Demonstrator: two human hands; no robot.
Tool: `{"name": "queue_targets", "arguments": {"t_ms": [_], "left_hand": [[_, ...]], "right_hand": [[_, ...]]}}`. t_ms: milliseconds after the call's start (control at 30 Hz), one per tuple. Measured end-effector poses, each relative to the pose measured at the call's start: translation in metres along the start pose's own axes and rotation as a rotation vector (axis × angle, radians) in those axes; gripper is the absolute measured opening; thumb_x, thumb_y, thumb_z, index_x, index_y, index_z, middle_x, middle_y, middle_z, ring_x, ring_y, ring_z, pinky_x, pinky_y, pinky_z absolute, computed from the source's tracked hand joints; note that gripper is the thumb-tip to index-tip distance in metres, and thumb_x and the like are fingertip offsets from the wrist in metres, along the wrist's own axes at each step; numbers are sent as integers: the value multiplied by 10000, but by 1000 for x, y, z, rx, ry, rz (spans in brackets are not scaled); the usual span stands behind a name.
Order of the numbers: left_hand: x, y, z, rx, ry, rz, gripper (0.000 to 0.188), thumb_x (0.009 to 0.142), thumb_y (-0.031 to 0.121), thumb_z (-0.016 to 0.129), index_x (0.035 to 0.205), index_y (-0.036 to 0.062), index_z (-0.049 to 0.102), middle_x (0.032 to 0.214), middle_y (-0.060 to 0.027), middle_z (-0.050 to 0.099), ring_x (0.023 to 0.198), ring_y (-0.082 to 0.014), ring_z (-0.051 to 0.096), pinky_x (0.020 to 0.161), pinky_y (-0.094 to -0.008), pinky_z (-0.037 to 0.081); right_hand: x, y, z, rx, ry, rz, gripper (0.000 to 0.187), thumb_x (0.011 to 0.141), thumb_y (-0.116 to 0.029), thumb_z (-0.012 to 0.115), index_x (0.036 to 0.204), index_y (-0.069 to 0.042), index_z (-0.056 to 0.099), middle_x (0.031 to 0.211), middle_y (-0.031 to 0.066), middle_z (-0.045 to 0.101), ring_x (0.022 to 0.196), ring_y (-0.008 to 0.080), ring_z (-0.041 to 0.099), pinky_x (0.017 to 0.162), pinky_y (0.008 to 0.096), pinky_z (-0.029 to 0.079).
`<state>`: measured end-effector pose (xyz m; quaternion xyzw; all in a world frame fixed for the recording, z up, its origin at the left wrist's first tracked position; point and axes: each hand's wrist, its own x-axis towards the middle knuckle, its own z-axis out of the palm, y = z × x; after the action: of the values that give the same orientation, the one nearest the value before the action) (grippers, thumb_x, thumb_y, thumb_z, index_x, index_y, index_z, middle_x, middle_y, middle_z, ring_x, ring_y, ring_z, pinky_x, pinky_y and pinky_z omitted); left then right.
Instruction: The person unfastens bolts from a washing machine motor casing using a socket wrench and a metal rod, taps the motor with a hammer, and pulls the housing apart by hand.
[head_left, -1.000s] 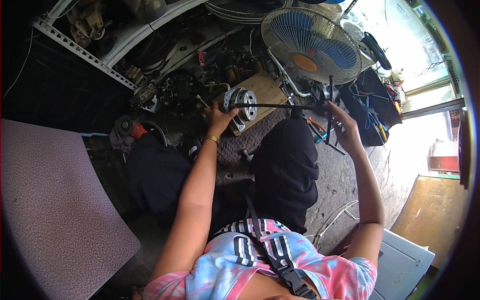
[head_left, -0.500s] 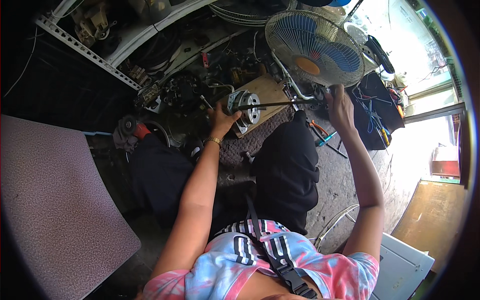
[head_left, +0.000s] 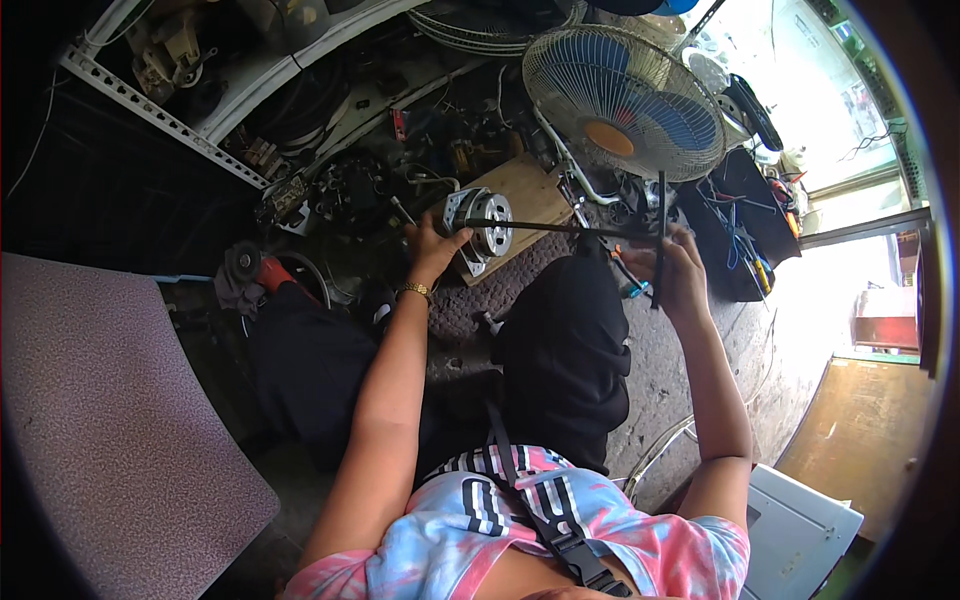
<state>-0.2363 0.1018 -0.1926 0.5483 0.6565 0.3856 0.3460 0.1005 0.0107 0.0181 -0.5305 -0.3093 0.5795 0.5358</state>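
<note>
A silver electric motor (head_left: 489,232) with a slotted round housing sits on its side at the edge of a wooden board (head_left: 528,186). My left hand (head_left: 434,249) grips its left side, the thumb beside the tip of a long dark T-handle wrench (head_left: 570,229). The wrench's shaft runs level across the front of the motor to my right hand (head_left: 682,272). There my fingers are closed around the wrench where its crossbar meets the shaft. That crossbar stands roughly upright in the picture. Exactly what the wrench tip sits on is hidden by the thumb.
A fan with blue blades (head_left: 625,100) stands behind the board. Tools lie on a black surface (head_left: 735,225) at the right. Dark parts crowd the floor at the back left, under a metal shelf (head_left: 165,115). A speckled tabletop (head_left: 120,400) fills the left side.
My right hand has moved down toward me, and the wrench has turned so that its crossbar now shows lengthwise. My left hand keeps its hold on the motor. The view has shifted slightly.
</note>
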Motion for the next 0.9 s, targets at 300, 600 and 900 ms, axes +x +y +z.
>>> {"name": "queue_targets", "arguments": {"t_ms": [300,600,900], "left_hand": [[4,6,2,32,-40,-19,818,543,515,793,1189,97,516,1121,-216,408,1063,-369,460,956,-433,385],[6,7,-2,-1,-65,-20,851,540,521,782,1203,66,502,1115,-227,414,1074,-376,457,949,-430,396],[1,5,3,89,-34,69,995,502,619,776,1210,-9,471,1120,-243,415,1077,-384,458,918,-437,408]], "right_hand": [[15,-21,-26,-789,-242,-390,387,890,5,440,1273,-41,422,1176,167,586,1082,281,580,935,370,436],[28,-44,-6,-1502,-115,-1015,389,678,76,584,1039,-52,649,938,126,593,844,254,578,778,339,476],[61,2,-38,-334,236,-31,281,919,-208,549,1113,-16,480,717,57,568,496,111,550,422,211,436]]}}
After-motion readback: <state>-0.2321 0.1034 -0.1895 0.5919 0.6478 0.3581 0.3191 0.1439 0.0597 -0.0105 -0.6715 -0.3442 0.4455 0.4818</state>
